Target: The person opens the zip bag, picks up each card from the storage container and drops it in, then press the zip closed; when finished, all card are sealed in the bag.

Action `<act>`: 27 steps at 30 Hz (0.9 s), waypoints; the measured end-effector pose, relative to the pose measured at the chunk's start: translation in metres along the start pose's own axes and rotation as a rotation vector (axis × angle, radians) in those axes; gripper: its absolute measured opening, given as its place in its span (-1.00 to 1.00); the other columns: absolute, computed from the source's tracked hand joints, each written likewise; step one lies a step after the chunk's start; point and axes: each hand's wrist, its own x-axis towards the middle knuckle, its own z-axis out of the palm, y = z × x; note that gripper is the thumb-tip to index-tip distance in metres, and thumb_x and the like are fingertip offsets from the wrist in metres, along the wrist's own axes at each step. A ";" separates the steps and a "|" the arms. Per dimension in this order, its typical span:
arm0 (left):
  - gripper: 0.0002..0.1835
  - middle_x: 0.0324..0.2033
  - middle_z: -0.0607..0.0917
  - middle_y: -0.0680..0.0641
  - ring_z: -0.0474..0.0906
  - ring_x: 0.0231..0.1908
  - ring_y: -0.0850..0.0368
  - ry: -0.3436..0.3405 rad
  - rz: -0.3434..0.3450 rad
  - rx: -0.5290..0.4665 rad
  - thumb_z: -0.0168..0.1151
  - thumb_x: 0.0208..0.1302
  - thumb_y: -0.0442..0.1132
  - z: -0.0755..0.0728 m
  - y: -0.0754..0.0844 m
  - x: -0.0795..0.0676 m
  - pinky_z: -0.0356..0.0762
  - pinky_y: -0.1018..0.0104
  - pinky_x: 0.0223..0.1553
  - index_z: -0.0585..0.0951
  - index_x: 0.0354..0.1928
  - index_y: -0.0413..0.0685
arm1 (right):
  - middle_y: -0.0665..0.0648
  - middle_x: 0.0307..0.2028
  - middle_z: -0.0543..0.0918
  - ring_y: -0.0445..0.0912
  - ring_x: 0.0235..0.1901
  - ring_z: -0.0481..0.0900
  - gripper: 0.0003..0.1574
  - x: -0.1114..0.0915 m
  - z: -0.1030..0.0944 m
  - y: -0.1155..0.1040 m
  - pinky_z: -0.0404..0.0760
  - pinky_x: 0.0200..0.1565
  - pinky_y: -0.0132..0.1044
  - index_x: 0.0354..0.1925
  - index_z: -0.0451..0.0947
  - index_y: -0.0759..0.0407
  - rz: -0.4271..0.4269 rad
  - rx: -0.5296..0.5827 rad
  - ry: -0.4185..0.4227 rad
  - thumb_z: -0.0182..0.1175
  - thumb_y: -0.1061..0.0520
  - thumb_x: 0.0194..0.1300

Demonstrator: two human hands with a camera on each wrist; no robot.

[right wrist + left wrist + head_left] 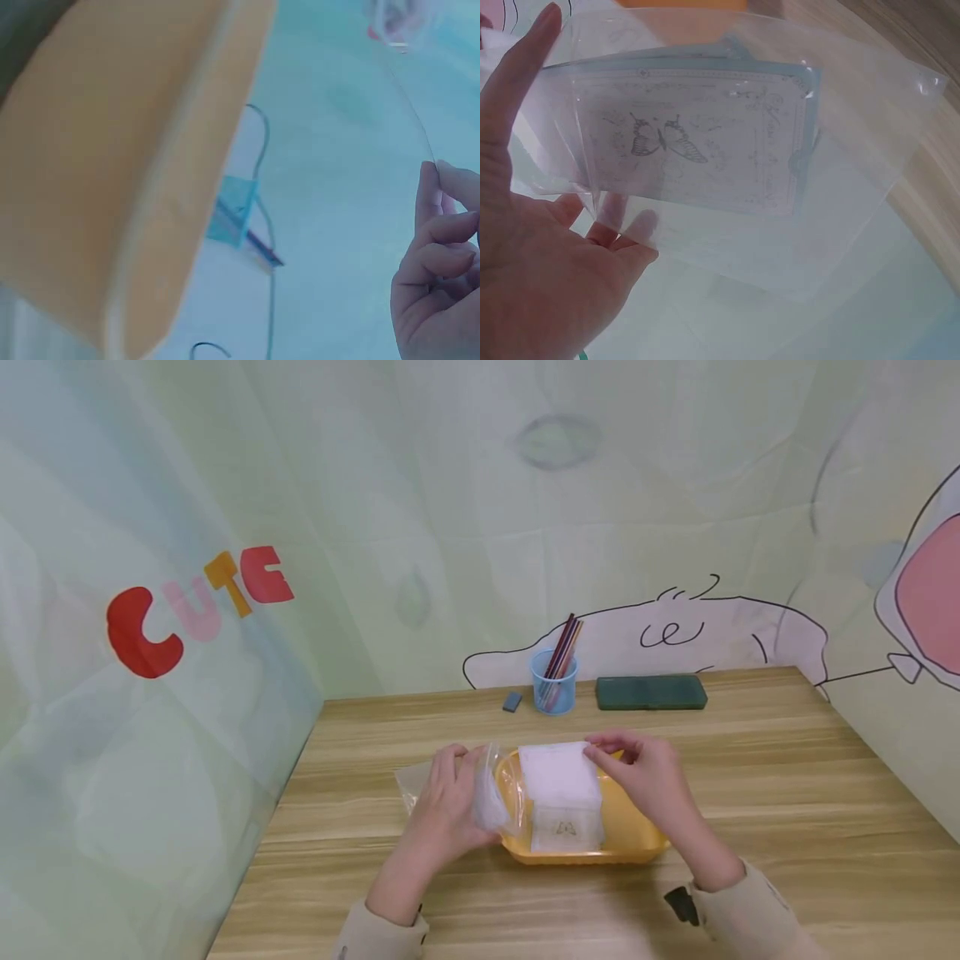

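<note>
Here your right hand [648,777] pinches the one o'clock corner of a thin, white, squarish sheet [558,774] over an orange-yellow, round-cornered plastic tray [630,835]; its top edge runs nine to three. A pale butterfly-printed piece [567,831] shows at the sheet's six o'clock. Your left hand [450,806] grips a clear, glossy plastic bag [855,180] at the tray's nine o'clock. Inside, blue-bordered butterfly-printed paper [697,142] points its long axis roughly nine-to-three in the left wrist view. At twelve, a translucent blue cup [553,685] holds slim pencils [564,647].
</note>
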 end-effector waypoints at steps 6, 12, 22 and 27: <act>0.27 0.08 0.32 -0.24 0.24 0.12 -0.10 0.002 0.006 0.001 0.74 -0.67 -0.05 0.000 0.000 0.001 0.30 0.08 0.21 0.30 0.30 -0.22 | -0.02 -0.45 0.66 -0.07 -0.57 0.42 -0.77 -0.004 -0.010 -0.021 0.36 -0.62 -0.41 -0.23 0.73 0.09 0.040 0.076 0.039 0.38 0.01 0.16; 0.27 0.08 0.31 -0.24 0.23 0.13 -0.10 -0.002 -0.003 -0.002 0.74 -0.66 -0.07 -0.001 0.000 0.001 0.31 0.08 0.21 0.30 0.30 -0.21 | 0.02 -0.44 0.68 -0.08 -0.56 0.39 -0.73 -0.006 -0.020 -0.032 0.30 -0.61 -0.43 -0.22 0.73 0.10 0.068 0.134 0.058 0.39 -0.02 0.16; 0.27 0.08 0.31 -0.23 0.23 0.12 -0.11 -0.001 0.001 -0.002 0.74 -0.66 -0.07 -0.002 0.000 0.001 0.30 0.08 0.21 0.29 0.30 -0.21 | -0.14 -0.51 0.67 -0.07 -0.63 0.39 -0.83 -0.011 -0.007 -0.039 0.31 -0.66 -0.37 -0.29 0.74 0.01 -0.019 0.100 0.015 0.42 0.02 0.11; 0.29 0.06 0.32 -0.24 0.24 0.12 -0.12 0.005 0.013 0.014 0.74 -0.67 -0.05 -0.002 0.000 0.000 0.30 0.08 0.21 0.29 0.30 -0.23 | -0.17 -0.52 0.65 -0.11 -0.64 0.40 -0.87 -0.011 0.003 -0.040 0.33 -0.65 -0.37 -0.32 0.74 0.00 -0.063 0.072 0.019 0.44 0.07 0.10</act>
